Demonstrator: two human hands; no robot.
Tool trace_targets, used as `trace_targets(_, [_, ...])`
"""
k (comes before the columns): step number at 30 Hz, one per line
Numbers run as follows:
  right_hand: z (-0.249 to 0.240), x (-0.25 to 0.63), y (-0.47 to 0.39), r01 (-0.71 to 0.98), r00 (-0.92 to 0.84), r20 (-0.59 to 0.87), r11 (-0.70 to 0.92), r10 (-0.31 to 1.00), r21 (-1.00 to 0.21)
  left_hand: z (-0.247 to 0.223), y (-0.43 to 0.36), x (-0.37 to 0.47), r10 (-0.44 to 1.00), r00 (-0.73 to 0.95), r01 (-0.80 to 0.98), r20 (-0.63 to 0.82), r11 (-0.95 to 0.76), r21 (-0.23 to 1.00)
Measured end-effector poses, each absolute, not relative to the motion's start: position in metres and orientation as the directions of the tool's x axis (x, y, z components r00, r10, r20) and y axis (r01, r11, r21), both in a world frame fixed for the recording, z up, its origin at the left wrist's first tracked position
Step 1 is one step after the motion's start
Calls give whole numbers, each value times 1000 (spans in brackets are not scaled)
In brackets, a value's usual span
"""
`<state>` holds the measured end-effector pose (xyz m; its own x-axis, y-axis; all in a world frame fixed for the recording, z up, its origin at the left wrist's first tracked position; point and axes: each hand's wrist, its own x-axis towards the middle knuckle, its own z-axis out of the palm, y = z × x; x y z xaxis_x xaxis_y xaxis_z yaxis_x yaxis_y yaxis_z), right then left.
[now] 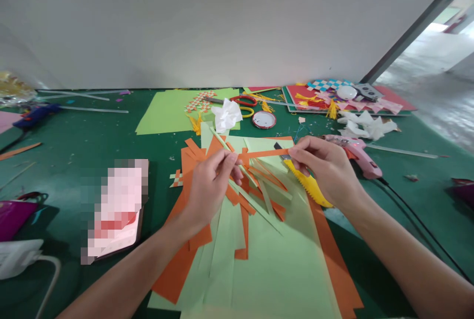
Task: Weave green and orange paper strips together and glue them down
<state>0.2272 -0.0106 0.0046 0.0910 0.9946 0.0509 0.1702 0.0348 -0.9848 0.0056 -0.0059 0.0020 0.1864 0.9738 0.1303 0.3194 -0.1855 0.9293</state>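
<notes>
An orange paper strip (pixel 263 153) is stretched between my two hands above a pile of cut paper. My left hand (pixel 215 176) pinches its left end, with a thin light green strip (pixel 219 137) close by the fingers. The strip's right end sits between the thumb and finger of my right hand (pixel 322 161). Below lie light green sheets (pixel 276 259), orange sheets (pixel 329 245) and many loose strips in both colours. A yellow utility knife (pixel 309 183) lies on the paper, just under my right hand.
Left of the paper is a phone (pixel 118 210). Behind are a crumpled tissue (pixel 226 115), red-handled scissors (pixel 243 100) and a round lid (pixel 264 119). A pink glue gun (pixel 357 153) with a cable lies at the right, a blue one (pixel 36 116) at the far left.
</notes>
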Motion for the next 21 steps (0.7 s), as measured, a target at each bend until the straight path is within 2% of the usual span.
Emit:
trace_targets(4, [6,226,-11,302,56,76,56,995,-952,2,-4,4,966,184,367,181,-238,899])
trace_targets(7, [7,224,-11,353,40,79,60,996,-934,1,-2,3,970,183,366,161,-219,904])
trace_targets(14, [4,229,-8,490,106,109,43,988,-871,-5,2,2,983,131,260,131,-161,952])
trace_targets(17, [-2,232,-4,656,108,167,57,980,-753,-5,3,2,981,132,269,141,-173,948])
trace_targets(21, [-11,233,-2,827,-66,193,162,979,-538,-6,4,2,985,112,210,132,-154,965])
